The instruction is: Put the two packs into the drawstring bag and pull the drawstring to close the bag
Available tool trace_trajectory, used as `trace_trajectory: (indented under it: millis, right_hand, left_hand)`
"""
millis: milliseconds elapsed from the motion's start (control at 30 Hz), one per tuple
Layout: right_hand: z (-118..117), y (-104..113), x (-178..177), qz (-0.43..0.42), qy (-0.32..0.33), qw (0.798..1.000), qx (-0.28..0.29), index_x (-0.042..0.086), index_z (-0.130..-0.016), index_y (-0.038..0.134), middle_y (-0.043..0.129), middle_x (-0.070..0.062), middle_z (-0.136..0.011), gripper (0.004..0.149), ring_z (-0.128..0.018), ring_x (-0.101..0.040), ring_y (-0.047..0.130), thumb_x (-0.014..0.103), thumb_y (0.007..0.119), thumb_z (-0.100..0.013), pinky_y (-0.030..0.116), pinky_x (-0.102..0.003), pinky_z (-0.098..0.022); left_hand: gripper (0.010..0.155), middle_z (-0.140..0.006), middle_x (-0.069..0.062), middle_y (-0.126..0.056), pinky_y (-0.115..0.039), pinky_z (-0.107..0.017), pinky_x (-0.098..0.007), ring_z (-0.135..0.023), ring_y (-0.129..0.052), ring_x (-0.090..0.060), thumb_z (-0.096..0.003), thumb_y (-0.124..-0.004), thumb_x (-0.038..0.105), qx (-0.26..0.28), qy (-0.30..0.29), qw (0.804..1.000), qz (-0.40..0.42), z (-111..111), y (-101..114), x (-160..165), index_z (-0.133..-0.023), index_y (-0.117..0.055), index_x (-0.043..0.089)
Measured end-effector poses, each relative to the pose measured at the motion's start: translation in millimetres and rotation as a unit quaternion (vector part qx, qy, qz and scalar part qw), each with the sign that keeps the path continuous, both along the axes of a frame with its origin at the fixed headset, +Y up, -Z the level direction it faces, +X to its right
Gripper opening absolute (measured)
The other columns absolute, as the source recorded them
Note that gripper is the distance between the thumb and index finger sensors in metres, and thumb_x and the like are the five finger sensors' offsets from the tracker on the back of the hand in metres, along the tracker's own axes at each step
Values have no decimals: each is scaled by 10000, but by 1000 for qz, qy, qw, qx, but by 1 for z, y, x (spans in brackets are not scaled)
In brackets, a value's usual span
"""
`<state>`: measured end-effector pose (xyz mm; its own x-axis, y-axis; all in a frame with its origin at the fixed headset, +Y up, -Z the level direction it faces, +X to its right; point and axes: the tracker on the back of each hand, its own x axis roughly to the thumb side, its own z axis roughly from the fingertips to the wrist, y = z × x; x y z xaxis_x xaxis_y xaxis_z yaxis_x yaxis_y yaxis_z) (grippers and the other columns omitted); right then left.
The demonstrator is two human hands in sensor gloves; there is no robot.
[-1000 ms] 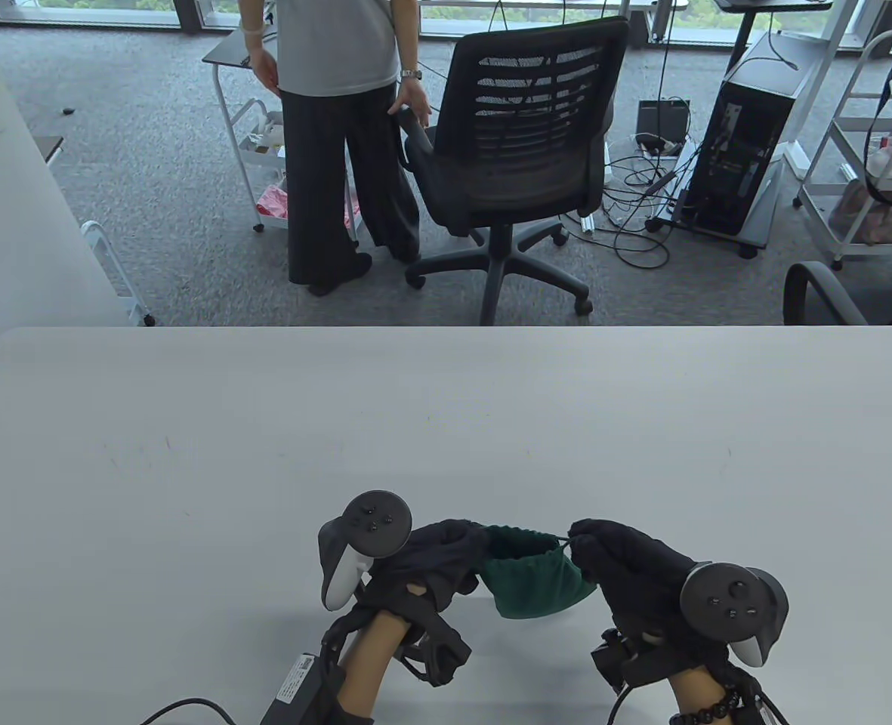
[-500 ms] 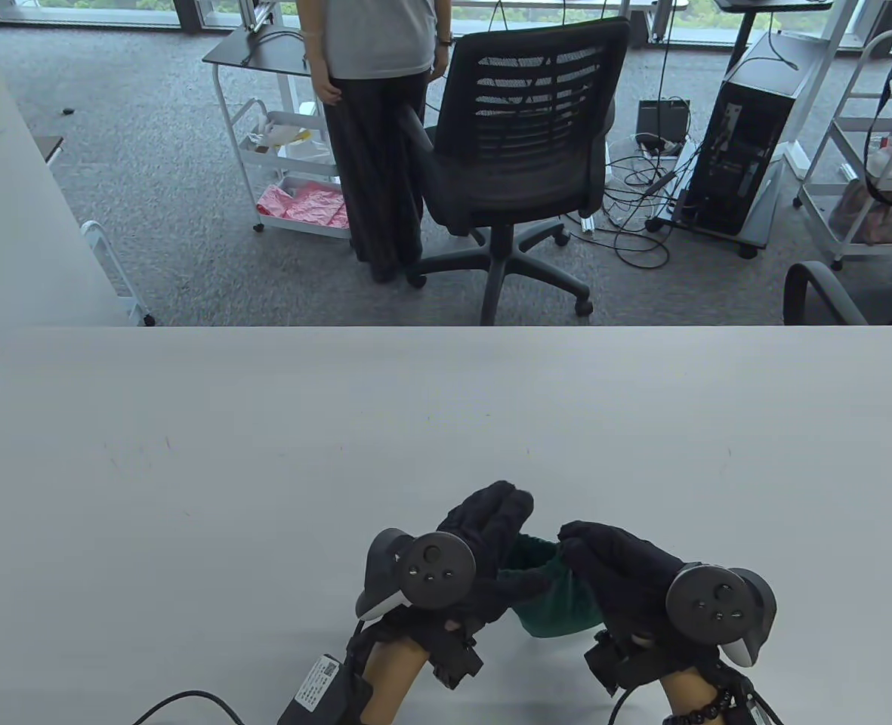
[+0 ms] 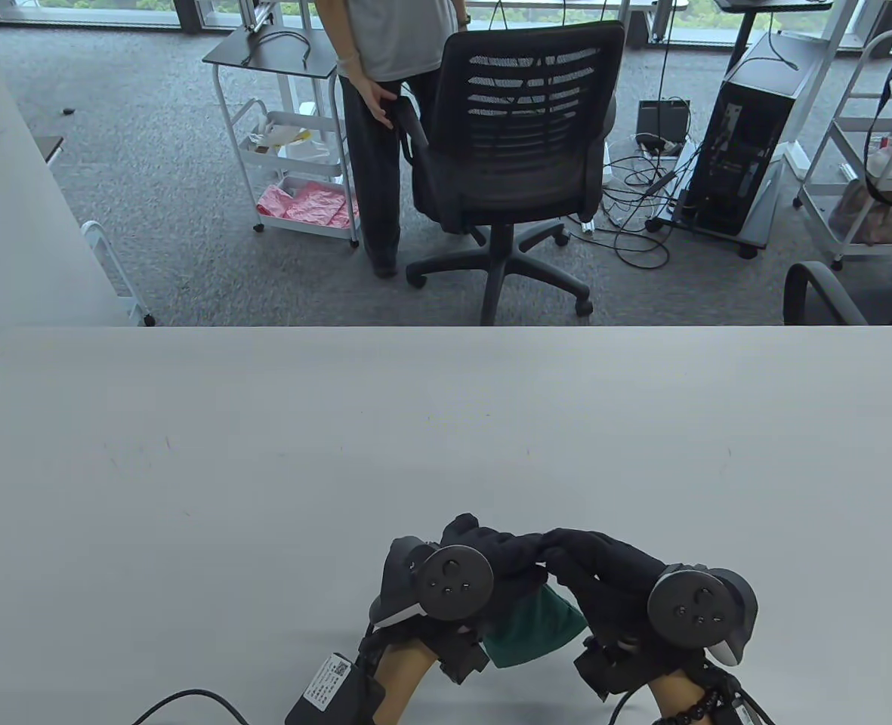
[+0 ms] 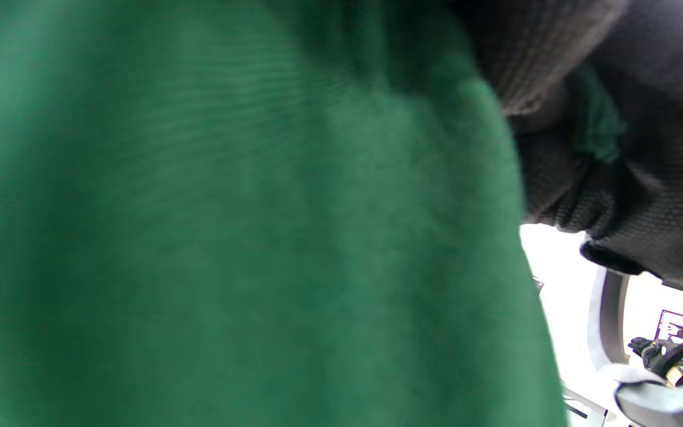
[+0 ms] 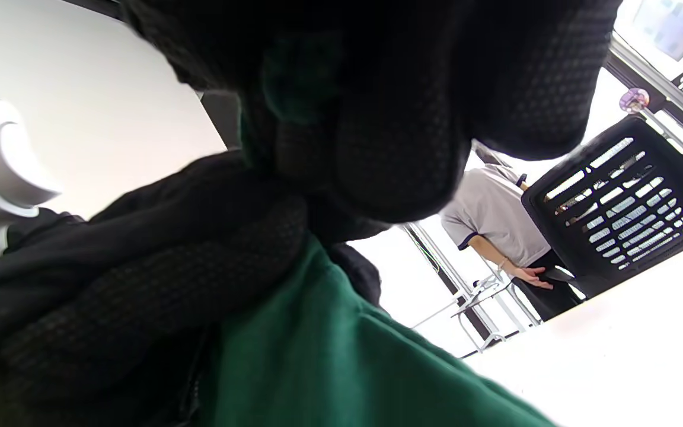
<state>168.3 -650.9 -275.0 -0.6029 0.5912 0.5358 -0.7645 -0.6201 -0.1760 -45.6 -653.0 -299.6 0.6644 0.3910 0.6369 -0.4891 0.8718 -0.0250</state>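
A green drawstring bag (image 3: 534,628) hangs below both gloved hands near the table's front edge. My left hand (image 3: 502,555) curls over the bag's top from the left. My right hand (image 3: 574,551) meets it from the right, fingers bunched on the same gathered top. The mouth of the bag is hidden under the gloves. The left wrist view is filled with the bag's green cloth (image 4: 229,237). In the right wrist view a fold of green shows between the right hand's fingers (image 5: 377,118), with the bag (image 5: 329,367) below. No pack shows in any view.
The grey table (image 3: 415,423) stretches away beyond the hands. A black cable (image 3: 181,702) lies at the front left. Past the far edge stand an office chair (image 3: 521,128), a person (image 3: 385,45), a computer tower (image 3: 748,136) and white carts.
My left hand has moved right from the bag's left rim over its mouth to meet my right hand. The open mouth is now gathered and covered. The person behind has walked right.
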Motion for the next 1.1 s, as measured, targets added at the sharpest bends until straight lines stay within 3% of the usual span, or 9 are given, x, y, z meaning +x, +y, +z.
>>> trace_trajectory:
  millis: [133,300,1100]
  right_hand:
    - [0,0,0,6,-1,1000,-1,185,-763,882,1011,-41,-608,371,-415,-160,1076,418,741,-511,928,-430,-424]
    - [0,0,-1,4,6,1000,-12,176,-749,891,1017,-35,-588,373,-399,-155,1078,423,744,-511,934,-425,-414]
    - [-6,0,14,-78,12,995,-58,167,-699,917,1031,-18,-532,370,-356,-134,1082,436,743,-515,946,-411,-391]
  left_hand:
    - [447,-676,65,-1020,-691,-673,-698,-694,-1053,-243,-499,-693,550,1,5,1000,2,-1,2,-4,-843,-853,313]
    - [442,-719,61,-1015,-687,-672,-702,-742,-1039,-262,-501,-704,544,16,16,1000,-19,1,3,-5,-851,-849,316]
    - [439,-813,44,-988,-680,-675,-702,-811,-1007,-289,-503,-712,552,-13,43,998,-44,-6,2,-16,-869,-838,346]
